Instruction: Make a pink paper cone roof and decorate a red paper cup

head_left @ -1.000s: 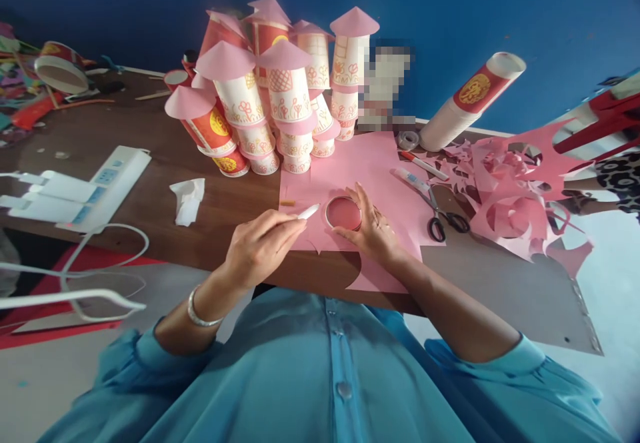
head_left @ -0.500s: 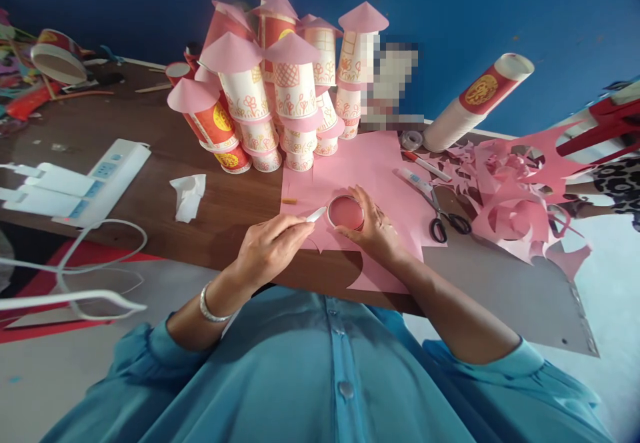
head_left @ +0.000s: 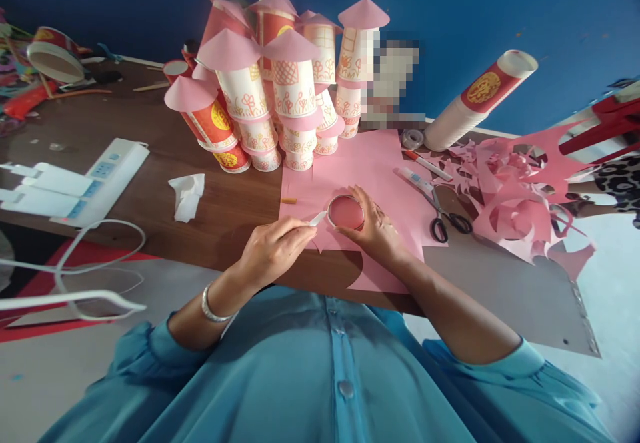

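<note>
My left hand is closed round a slim white glue tube, its body mostly hidden by the fingers. The narrow tip points at the left rim of a round paper cup, very near or touching; I cannot tell which. Seen from above, the cup shows a pale rim around a pink middle. My right hand grips the cup from the right, thumb at the front and fingers behind. Beneath the cup lies a pink paper sheet.
Cup towers with pink cone roofs stand behind the hands. To the right are black-handled scissors, a marker, pink paper scraps and a leaning cup stack. Crumpled tissue and a power strip lie left.
My left hand and the white tube have shifted slightly down and to the right beside the rim. My right hand stays on the cup in the same place.
</note>
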{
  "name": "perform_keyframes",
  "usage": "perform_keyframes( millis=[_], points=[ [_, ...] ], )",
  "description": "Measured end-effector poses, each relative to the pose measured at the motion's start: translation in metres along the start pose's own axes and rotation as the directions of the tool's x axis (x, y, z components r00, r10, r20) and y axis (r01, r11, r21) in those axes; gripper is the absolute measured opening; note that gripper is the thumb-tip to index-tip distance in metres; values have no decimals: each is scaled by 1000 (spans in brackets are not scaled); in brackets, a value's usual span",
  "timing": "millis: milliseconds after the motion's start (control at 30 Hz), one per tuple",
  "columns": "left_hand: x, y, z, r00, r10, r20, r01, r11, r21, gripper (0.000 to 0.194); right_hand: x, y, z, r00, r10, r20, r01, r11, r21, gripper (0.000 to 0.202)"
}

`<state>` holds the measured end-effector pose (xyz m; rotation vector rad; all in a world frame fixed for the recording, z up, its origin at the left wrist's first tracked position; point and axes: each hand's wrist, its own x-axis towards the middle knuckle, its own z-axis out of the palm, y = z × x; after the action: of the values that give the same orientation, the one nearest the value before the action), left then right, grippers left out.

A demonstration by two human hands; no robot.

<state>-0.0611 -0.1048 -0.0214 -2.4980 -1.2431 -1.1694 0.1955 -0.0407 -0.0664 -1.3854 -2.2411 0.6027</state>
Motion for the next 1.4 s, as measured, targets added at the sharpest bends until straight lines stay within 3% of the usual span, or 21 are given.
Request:
perform_keyframes(
  millis=[567, 767, 967, 1067, 1133, 1267, 1400],
  points=[
    [-13, 29, -8, 998, 18, 62, -20, 1000, 18, 8, -4, -2, 0, 998, -52, -38, 51, 999, -15, 95],
    [-11, 27, -26, 998, -3, -66, 7, 998, 64, 19, -5, 1, 1, 998, -49, -28, 48, 999, -26, 93],
    [-21, 3, -39, 960, -165, -224, 187, 979, 80, 25, -6, 0, -1, 995, -100, -30, 100, 995, -11, 83],
    [-32, -16, -39, 905, -342, -252, 346, 938, -29, 13, -4, -2, -1, 994, -111, -19, 112, 993, 29, 83],
    [-39, -30, -39, 823, -519, -233, 491, 855, -168, 3, -2, -2, 0, 992, -121, -19, 122, 992, 42, 87],
    [-48, -48, -37, 629, -768, -119, 631, 595, -498, 22, -1, -5, -1, 980, -187, -66, 189, 982, 25, 82],
    [-44, -51, -35, 514, -857, -16, 650, 402, -645, 32, -6, -25, -19, 957, -268, -114, 264, 963, -44, 55]
  ],
)
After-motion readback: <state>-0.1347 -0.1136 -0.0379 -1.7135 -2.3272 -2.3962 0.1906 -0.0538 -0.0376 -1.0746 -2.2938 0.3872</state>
